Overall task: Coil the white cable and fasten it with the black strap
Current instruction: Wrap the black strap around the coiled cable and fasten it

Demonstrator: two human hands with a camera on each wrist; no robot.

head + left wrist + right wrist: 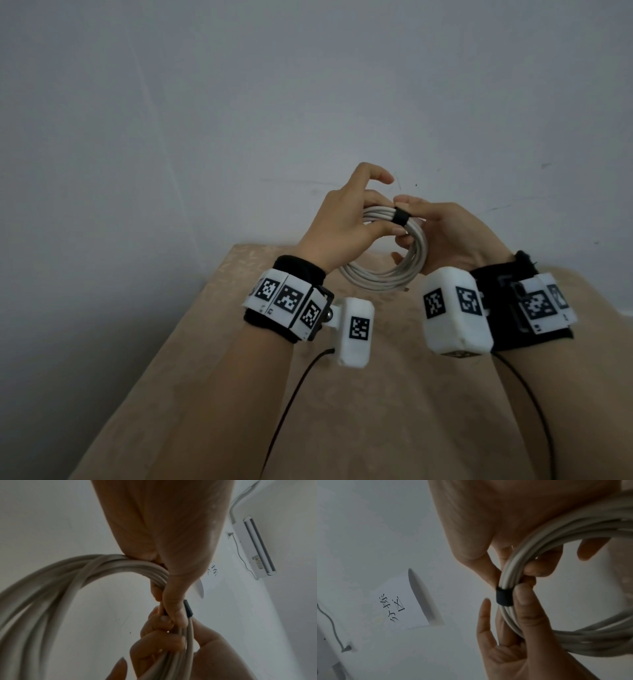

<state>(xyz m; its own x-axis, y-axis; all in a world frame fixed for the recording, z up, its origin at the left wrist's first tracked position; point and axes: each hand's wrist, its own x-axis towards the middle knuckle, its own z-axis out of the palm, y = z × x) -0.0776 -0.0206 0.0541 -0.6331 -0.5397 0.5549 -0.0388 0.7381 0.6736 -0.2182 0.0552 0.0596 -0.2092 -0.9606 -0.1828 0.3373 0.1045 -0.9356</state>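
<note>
The white cable (pixel 394 279) is wound into a coil of several loops, held up in the air above the table. A black strap (pixel 400 216) is wrapped around the top of the bundle. My left hand (pixel 359 209) grips the loops just left of the strap, its index finger lifted free. In the right wrist view the left thumb (pixel 526 605) lies against the strap (pixel 504 597). My right hand (pixel 428 219) pinches the bundle just right of the strap, with fingers curled through the coil (pixel 573 532). In the left wrist view, only an edge of the strap (pixel 187 608) shows behind the thumb.
A table under a beige cloth (pixel 342 411) lies below the hands, against a pale wall (pixel 308 102). A paper note with handwriting (pixel 402 601) hangs on the wall, and a white wall unit with a cord (pixel 254 547) is mounted higher up. Black leads (pixel 291 394) trail from both wrist cameras.
</note>
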